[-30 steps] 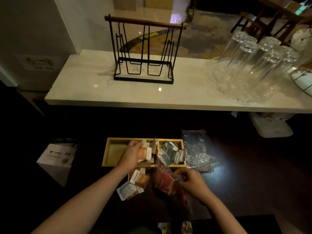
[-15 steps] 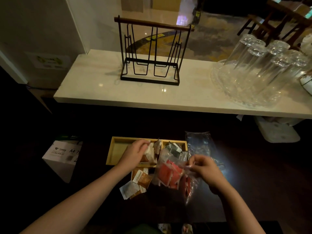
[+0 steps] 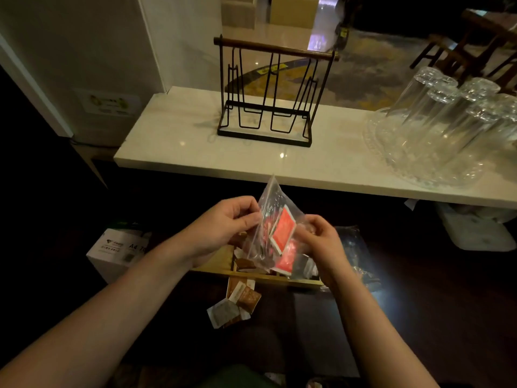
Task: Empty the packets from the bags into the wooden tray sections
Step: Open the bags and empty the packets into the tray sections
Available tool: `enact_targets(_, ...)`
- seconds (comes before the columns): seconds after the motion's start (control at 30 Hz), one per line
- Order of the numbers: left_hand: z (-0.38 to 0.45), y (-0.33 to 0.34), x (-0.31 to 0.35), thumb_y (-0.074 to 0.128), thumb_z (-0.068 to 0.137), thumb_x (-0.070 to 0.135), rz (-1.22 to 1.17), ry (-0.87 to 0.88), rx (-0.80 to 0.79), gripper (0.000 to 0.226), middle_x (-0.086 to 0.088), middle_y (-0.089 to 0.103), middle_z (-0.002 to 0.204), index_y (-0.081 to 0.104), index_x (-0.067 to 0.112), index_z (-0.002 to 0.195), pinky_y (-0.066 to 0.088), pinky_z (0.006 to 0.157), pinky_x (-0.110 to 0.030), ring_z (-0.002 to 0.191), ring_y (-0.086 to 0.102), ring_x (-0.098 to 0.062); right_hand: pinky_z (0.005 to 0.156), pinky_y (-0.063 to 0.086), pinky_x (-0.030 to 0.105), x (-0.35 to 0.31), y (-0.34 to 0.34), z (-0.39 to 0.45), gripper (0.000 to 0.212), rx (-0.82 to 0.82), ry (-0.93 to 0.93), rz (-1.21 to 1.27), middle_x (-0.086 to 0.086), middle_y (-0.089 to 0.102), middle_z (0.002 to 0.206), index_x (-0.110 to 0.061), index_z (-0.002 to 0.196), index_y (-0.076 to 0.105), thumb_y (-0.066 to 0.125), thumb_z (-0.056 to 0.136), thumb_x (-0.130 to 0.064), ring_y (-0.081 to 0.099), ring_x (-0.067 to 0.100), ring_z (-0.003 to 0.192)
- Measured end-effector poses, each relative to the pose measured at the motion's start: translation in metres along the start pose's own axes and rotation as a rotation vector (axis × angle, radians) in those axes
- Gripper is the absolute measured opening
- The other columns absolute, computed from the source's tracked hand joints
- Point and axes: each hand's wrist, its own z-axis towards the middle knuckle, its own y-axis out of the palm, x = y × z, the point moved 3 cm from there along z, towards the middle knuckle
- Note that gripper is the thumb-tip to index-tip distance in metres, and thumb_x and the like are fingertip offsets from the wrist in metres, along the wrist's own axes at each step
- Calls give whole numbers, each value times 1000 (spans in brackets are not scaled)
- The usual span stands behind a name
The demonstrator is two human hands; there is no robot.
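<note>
Bag (image 3: 270, 219): thin, limp, slippery; pinched between left hand (image 3: 223, 222) and right hand (image 3: 321, 236) fingertips; better gripped by bottom corners to tip packets (image 3: 284, 231) out.

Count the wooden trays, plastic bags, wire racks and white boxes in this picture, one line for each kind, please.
wooden tray: 1
Plastic bags: 2, the held bag between left hand and right hand, and the loose bag lying right of the tray
wire rack: 1
white box: 1
Total: 5
</note>
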Motion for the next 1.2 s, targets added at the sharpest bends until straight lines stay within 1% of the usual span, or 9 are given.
enact_targets(0.1,-6,-1,15,48,93,12,-108,16,-8,13,-8,62,78,55,9,82,54,54,-25,68,64,-17,73,56,29,-4,18,0,24,47,-117,-323,-4,65,97,-24,97,61,73,80,-13,66,13,87)
enact_targets(0.2,-5,-3,8,51,92,10,-101,-6,71,11,-16,63,81,56,9,82,59,60,-31,73,67,-24,76,56,34,-33,27,-14,15,137,-312,-354,-5,66,88,-27,91,63,69,83,-16,64,12,81)
enact_targets(0.3,-3,-2,-3,54,91,10,-181,-32,176,10,-13,62,79,58,8,83,60,62,-31,73,67,-22,75,57,35,-67,48,-32,14,-62,-423,-267,2,66,91,-21,99,66,65,86,-17,64,20,84)
enact_targets(0.37,-1,1,-6,54,91,10,-204,-21,242,8,-8,63,78,60,7,86,57,59,-26,70,66,-16,78,55,26,-79,65,-41,22,-162,-508,-441,0,65,98,-20,106,66,68,84,-18,63,12,87)
enact_targets(0.53,-2,2,-15,55,90,10,-251,-36,329,8,-12,65,85,63,8,87,58,66,-35,78,66,-21,82,50,14,-82,82,-45,41,-174,-624,-697,-6,58,107,-22,119,60,73,79,-21,57,2,93)
enact_targets(0.73,-1,3,-15,65,72,20,-434,-66,271,14,-8,61,74,56,12,66,56,57,-28,67,65,-15,75,49,7,-80,77,-46,26,-58,-530,-668,-12,68,94,-24,109,68,70,83,-20,61,-3,83)
enact_targets(0.97,-1,7,-16,63,73,21,-595,-72,241,13,-1,66,65,59,10,67,56,60,-23,67,68,-11,79,59,39,-78,64,-38,14,-109,-277,-373,-1,75,82,-25,92,75,67,82,-18,70,10,83)
enact_targets(1.1,-1,13,-20,56,86,20,-512,-50,257,24,-4,66,74,61,16,63,55,66,-28,76,65,-15,68,54,16,-74,69,-39,16,-22,-334,-492,-5,69,77,-21,97,72,66,83,-18,65,4,75)
enact_targets(1.2,-1,17,-21,47,95,18,-434,-40,288,38,-4,68,80,67,22,63,54,72,-34,80,65,-17,70,54,15,-72,73,-39,17,-29,-361,-579,-8,69,85,-21,103,70,64,88,-26,64,2,81)
